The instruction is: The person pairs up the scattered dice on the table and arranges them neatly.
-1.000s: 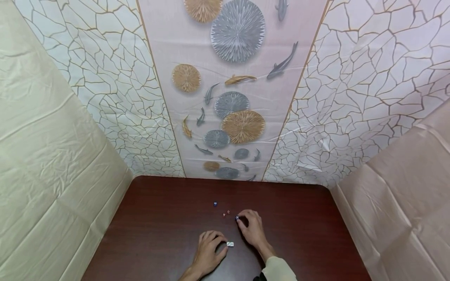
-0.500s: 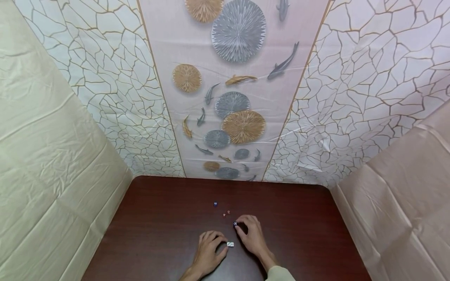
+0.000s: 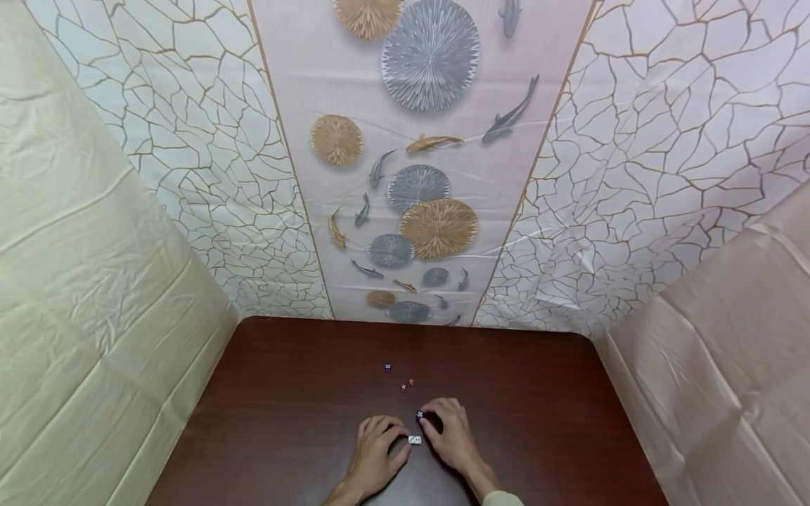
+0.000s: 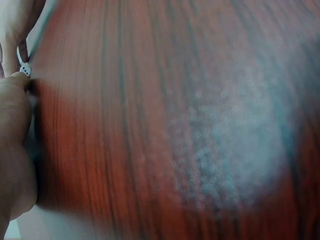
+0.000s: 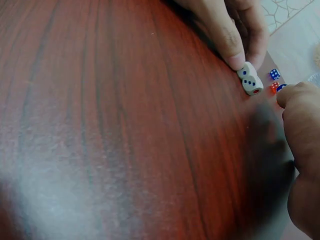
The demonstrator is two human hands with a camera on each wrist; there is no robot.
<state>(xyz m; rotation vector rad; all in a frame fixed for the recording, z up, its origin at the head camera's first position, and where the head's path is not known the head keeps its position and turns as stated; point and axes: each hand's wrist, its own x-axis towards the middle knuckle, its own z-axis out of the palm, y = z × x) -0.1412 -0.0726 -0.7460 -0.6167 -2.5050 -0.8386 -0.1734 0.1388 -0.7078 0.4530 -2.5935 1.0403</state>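
Note:
Two white dice [image 3: 414,440] sit side by side, touching, on the dark red-brown table. My left hand [image 3: 373,455] pinches the left one of the pair between thumb and fingers; the right wrist view shows this white die [image 5: 244,71] at the thumb tip. Just beyond the pair, my right hand [image 3: 453,437] pinches a blue die [image 3: 420,415] between thumb and forefinger. In the right wrist view the thumb covers most of that blue die. In the left wrist view, one white die [image 4: 25,70] shows past the left thumb.
Farther back on the table [image 3: 285,379] lie two small red dice [image 3: 403,388] close together and another blue die [image 3: 388,367]. Patterned cloth [image 3: 405,140] hangs behind the table, with plain cloth walls on both sides.
My right hand has drawn the blue die toward me and slightly left, nearer the white dice. My left hand and the white dice have stayed in place.

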